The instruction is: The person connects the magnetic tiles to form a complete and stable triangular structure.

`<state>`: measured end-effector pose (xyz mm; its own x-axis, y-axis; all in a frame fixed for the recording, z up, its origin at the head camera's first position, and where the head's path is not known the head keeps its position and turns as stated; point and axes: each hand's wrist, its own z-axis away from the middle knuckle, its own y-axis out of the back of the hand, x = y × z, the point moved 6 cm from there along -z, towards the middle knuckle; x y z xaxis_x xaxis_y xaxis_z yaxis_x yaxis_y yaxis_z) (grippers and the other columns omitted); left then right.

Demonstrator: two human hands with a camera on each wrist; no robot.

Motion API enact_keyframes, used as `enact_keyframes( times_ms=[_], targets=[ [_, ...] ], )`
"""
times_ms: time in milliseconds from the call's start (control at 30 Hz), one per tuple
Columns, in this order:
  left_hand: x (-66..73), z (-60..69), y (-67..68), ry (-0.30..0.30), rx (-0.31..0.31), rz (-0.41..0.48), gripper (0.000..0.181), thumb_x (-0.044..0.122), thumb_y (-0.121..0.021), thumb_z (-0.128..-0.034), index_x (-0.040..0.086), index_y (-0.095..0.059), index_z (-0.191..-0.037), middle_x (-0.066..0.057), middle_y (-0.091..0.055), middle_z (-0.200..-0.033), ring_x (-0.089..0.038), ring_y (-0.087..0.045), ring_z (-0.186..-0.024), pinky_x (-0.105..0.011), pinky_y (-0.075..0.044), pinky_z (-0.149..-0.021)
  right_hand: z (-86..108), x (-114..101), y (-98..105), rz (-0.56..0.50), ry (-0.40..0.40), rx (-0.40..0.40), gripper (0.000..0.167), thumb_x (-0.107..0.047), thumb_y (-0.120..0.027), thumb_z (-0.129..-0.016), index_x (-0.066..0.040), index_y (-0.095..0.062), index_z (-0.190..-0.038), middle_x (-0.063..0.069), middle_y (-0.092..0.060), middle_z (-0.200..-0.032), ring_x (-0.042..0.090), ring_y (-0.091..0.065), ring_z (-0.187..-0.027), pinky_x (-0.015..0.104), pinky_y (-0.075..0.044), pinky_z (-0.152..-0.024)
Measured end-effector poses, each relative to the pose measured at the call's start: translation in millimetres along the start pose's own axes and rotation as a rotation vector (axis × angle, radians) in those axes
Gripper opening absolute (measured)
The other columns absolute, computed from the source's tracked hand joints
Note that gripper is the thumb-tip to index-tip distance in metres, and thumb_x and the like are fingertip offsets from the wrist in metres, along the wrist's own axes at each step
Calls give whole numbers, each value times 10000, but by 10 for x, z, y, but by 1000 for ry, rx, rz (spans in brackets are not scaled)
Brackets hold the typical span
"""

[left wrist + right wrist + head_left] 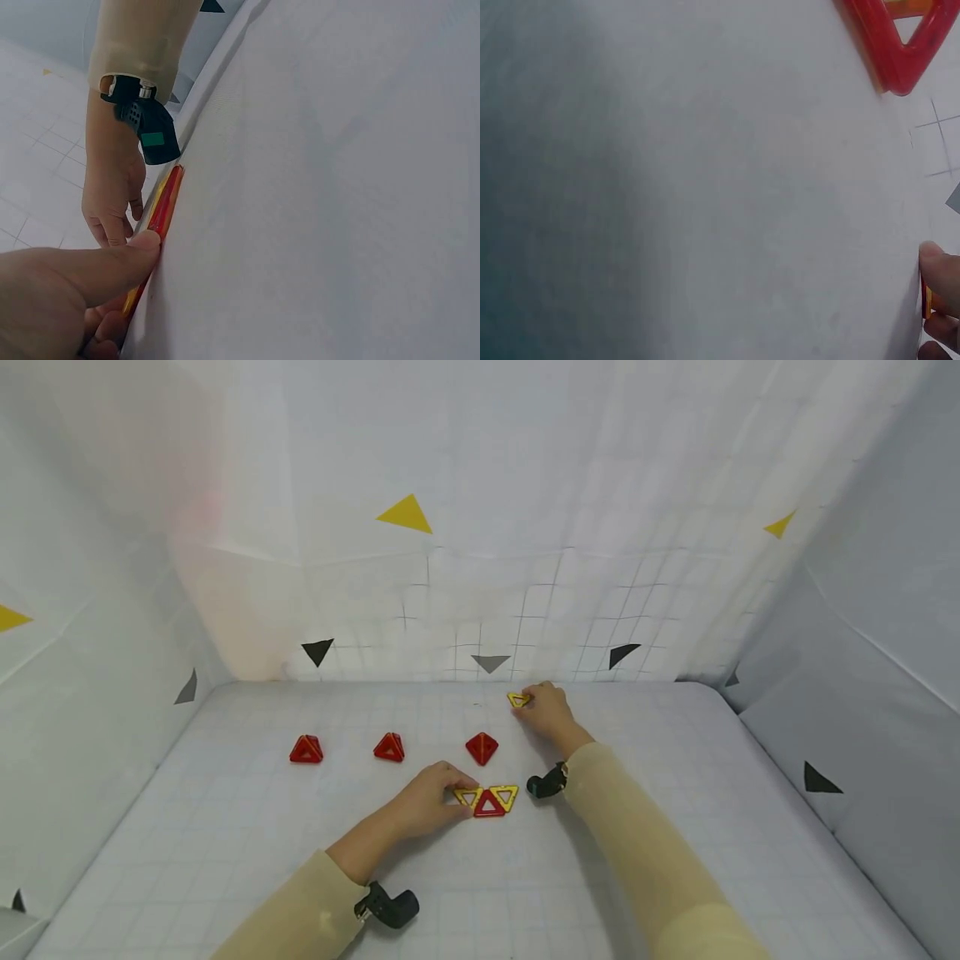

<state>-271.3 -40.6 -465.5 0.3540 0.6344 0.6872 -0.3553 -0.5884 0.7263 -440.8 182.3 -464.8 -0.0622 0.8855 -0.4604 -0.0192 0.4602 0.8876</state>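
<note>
Near the middle of the table, my left hand [429, 802] pinches the left end of a flat row of triangular magnetic tiles. The row has a yellow tile [468, 791], a red tile [489, 814] and another yellow tile [504, 789], edge to edge. In the left wrist view, the thumb of my left hand [75, 289] presses the row's red edge [171, 196]. My right hand [546, 712] reaches to the table's back and pinches a single yellow triangle tile [513, 697]. That tile [928, 304] is mostly hidden by fingers in the right wrist view.
Three red pyramids built of tiles stand behind the row: one at left [307, 749], one in the middle [389, 747] and one at right [482, 748], between my hands. White sheeting walls [480, 593] rise at the back and both sides of the white table [240, 860].
</note>
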Motion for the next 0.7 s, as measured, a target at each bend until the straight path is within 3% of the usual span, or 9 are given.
enact_keyframes(
  times_ms=[267, 700],
  targets=[
    [25, -2, 5, -17, 1, 0, 337, 206, -775, -892, 164, -702, -1219, 29, -588, -1111, -156, -552, -1081, -405, -465, -974, 20, -13, 32, -8, -6, -31, 479, -341, -710, -931, -42, -631, -1296, 146, -538, -1248, 322, -465, -1163, 443, -422, -995],
    [16, -7, -1, -28, 0, 1, 341, 215, -776, -892, 154, -701, -1219, 33, -586, -1109, -157, -547, -1082, -408, -457, -968, 195, 54, 111, -132, 7, -103, 436, -329, -794, -851, -48, -658, -1155, 98, -639, -1086, 262, -570, -977, 407, -487, -902]
  ],
)
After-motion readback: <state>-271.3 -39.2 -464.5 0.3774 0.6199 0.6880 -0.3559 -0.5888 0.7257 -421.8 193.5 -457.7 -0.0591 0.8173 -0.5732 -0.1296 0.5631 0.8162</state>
